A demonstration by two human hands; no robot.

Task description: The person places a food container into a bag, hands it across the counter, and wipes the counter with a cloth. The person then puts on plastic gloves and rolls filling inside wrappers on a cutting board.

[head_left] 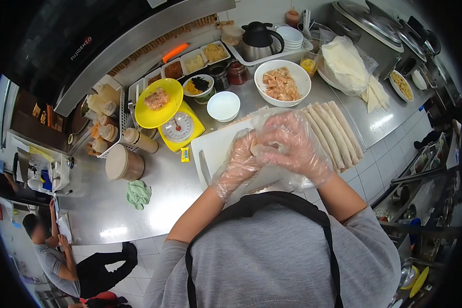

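Observation:
My left hand point(241, 160) and my right hand point(288, 146), both in clear plastic gloves, meet above a white cutting board point(222, 138). Their fingers are curled together. Whatever lies between them, if anything, is hidden by the gloves. Long pale uncooked rolls point(332, 134) lie side by side just right of my right hand. Beyond the hands stands a white bowl of raw meat mixture point(281, 84), with a small white bowl point(224, 106) to its left. A yellow kitchen scale point(178, 127) bears a yellow dish point(148, 117) with a lump of minced meat.
Pale wrapper sheets point(346, 64) in plastic lie at the back right. A thermal jug point(257, 41) and ingredient tubs point(194, 62) line the back. Left are a round container point(124, 162), a green cloth point(138, 194) and a bottle basket point(119, 120). Another person point(56, 256) is at lower left.

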